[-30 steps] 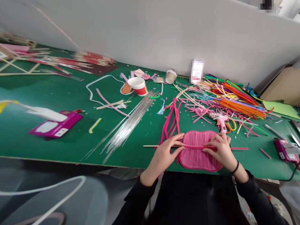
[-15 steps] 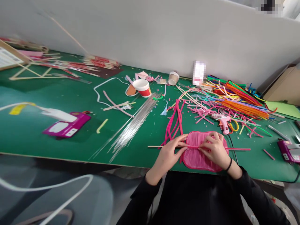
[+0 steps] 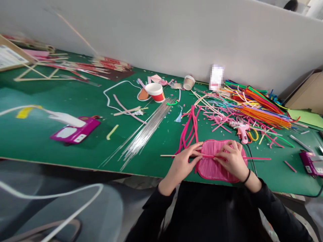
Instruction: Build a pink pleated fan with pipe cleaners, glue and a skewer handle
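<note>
A pink, pleated panel with rounded corners and a darker rim (image 3: pixel 208 173) lies on the table's front edge. Across its middle runs a thin stick (image 3: pixel 259 158), pale at the left end and pink along the rest. My left hand (image 3: pixel 182 165) pinches this stick at the panel's left edge. Near the panel's centre, my right hand (image 3: pixel 233 161) has thumb and fingers closed on the same stick and covers part of the panel's right side. Long pink pipe cleaners (image 3: pixel 188 131) lie behind my left hand, some running under it.
A pink glue gun (image 3: pixel 243 132) and yellow-handled scissors (image 3: pixel 253 135) lie beyond my right hand, by heaped coloured pipe cleaners (image 3: pixel 264 116). Leftward are clear thin rods (image 3: pixel 143 134), a red-and-white cup (image 3: pixel 157 93) and a purple device (image 3: pixel 78 131). Another purple device (image 3: pixel 309 163) sits far right.
The view has shifted slightly, moving the whole scene a little right. Both hands keep their grip on the stick, with hardly any movement against the panel.
</note>
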A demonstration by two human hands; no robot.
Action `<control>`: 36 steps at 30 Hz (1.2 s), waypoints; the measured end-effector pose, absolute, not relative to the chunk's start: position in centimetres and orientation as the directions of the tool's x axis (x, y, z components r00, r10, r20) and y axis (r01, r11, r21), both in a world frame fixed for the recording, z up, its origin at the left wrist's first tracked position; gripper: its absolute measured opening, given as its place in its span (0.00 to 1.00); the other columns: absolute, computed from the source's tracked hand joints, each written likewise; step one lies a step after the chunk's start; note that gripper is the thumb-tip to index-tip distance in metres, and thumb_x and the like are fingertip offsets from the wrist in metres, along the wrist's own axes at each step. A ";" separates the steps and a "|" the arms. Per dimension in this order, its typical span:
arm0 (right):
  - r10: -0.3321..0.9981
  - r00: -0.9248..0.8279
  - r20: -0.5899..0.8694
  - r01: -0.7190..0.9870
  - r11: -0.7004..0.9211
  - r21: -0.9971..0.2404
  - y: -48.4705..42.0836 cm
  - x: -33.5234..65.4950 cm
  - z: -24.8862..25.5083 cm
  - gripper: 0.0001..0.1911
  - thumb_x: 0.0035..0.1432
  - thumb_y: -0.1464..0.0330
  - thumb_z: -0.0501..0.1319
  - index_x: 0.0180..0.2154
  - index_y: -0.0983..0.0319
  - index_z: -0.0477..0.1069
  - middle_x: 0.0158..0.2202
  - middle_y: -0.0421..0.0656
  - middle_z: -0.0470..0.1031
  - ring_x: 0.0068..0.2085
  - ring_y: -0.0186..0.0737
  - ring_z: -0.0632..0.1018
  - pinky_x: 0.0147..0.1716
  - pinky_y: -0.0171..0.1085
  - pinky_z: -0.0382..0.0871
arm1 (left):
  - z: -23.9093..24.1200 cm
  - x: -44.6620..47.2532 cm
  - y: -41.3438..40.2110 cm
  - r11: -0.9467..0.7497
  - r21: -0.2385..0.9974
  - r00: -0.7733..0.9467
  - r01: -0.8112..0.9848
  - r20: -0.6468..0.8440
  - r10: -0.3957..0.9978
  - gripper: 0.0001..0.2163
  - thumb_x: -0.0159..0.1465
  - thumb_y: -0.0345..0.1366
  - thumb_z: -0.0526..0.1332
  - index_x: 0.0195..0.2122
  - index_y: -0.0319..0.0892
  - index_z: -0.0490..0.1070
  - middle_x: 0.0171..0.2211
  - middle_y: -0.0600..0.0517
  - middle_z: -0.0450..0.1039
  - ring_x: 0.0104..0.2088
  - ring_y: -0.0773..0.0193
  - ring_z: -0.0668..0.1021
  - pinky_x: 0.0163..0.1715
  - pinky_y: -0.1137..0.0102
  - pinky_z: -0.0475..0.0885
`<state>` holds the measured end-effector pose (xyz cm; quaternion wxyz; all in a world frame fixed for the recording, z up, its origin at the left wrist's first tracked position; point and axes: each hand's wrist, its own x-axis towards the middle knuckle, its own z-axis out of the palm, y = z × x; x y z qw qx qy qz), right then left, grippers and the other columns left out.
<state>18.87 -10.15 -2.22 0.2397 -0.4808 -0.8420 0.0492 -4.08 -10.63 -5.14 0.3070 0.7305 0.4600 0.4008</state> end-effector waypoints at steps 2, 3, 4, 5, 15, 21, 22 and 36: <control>0.833 -0.425 0.356 0.786 0.534 -0.311 -10.1 18.8 -2.2 0.03 0.58 0.64 0.69 0.32 0.54 0.80 0.34 0.42 0.77 0.46 0.47 0.66 0.46 0.46 0.53 | -5.1 -4.1 -10.6 -0.395 0.811 0.257 0.431 0.309 0.916 0.20 0.68 0.34 0.61 0.61 0.46 0.64 0.40 0.51 0.83 0.50 0.57 0.82 0.52 0.61 0.75; 0.833 -0.427 0.352 0.787 0.534 -0.308 -10.1 18.8 -2.3 0.03 0.58 0.64 0.69 0.32 0.54 0.80 0.34 0.42 0.77 0.46 0.47 0.66 0.46 0.46 0.53 | -5.1 -4.1 -10.6 -0.396 0.810 0.257 0.433 0.310 0.915 0.19 0.68 0.35 0.60 0.60 0.46 0.64 0.40 0.51 0.83 0.49 0.57 0.82 0.51 0.61 0.76; 0.833 -0.429 0.349 0.789 0.534 -0.306 -10.1 18.7 -2.3 0.03 0.58 0.63 0.68 0.32 0.54 0.80 0.34 0.42 0.77 0.46 0.46 0.66 0.45 0.46 0.53 | -5.1 -4.1 -10.6 -0.396 0.809 0.257 0.434 0.310 0.915 0.19 0.68 0.36 0.60 0.60 0.46 0.64 0.40 0.50 0.83 0.48 0.57 0.82 0.51 0.61 0.76; 0.833 -0.430 0.348 0.789 0.534 -0.304 -10.1 18.7 -2.3 0.04 0.58 0.63 0.68 0.32 0.55 0.80 0.34 0.42 0.77 0.46 0.46 0.66 0.45 0.46 0.54 | -5.1 -4.1 -10.6 -0.393 0.810 0.257 0.435 0.307 0.916 0.19 0.69 0.36 0.60 0.60 0.46 0.64 0.40 0.50 0.83 0.48 0.57 0.83 0.50 0.61 0.77; 0.791 -0.491 0.366 0.760 0.594 -0.265 -10.0 18.6 -2.8 0.04 0.59 0.67 0.67 0.31 0.57 0.78 0.33 0.40 0.77 0.45 0.45 0.67 0.46 0.46 0.53 | -5.2 -4.0 -10.5 -0.412 0.797 0.277 0.441 0.316 0.907 0.19 0.69 0.36 0.59 0.61 0.47 0.64 0.41 0.51 0.83 0.46 0.58 0.83 0.49 0.63 0.78; 0.800 -0.476 0.366 0.772 0.579 -0.261 -10.0 19.0 -2.7 0.04 0.57 0.63 0.69 0.32 0.55 0.79 0.33 0.40 0.77 0.46 0.45 0.67 0.47 0.47 0.52 | -5.4 -4.1 -10.5 -0.411 0.802 0.281 0.435 0.313 0.907 0.20 0.68 0.35 0.60 0.61 0.48 0.63 0.38 0.53 0.83 0.46 0.59 0.83 0.49 0.64 0.77; 0.804 -0.473 0.360 0.780 0.572 -0.254 -10.1 19.1 -2.6 0.06 0.55 0.60 0.70 0.33 0.54 0.80 0.33 0.40 0.77 0.46 0.46 0.67 0.47 0.47 0.52 | -5.4 -4.1 -10.5 -0.409 0.801 0.281 0.437 0.311 0.908 0.20 0.68 0.35 0.60 0.61 0.48 0.63 0.38 0.53 0.83 0.46 0.59 0.83 0.49 0.64 0.77; 0.797 -0.497 0.343 0.786 0.581 -0.213 -9.9 17.8 -2.5 0.05 0.60 0.66 0.66 0.31 0.57 0.77 0.34 0.42 0.76 0.46 0.46 0.66 0.45 0.47 0.52 | -5.4 -4.2 -10.4 -0.407 0.799 0.290 0.443 0.302 0.908 0.19 0.69 0.36 0.59 0.61 0.47 0.64 0.39 0.51 0.83 0.46 0.58 0.83 0.49 0.62 0.77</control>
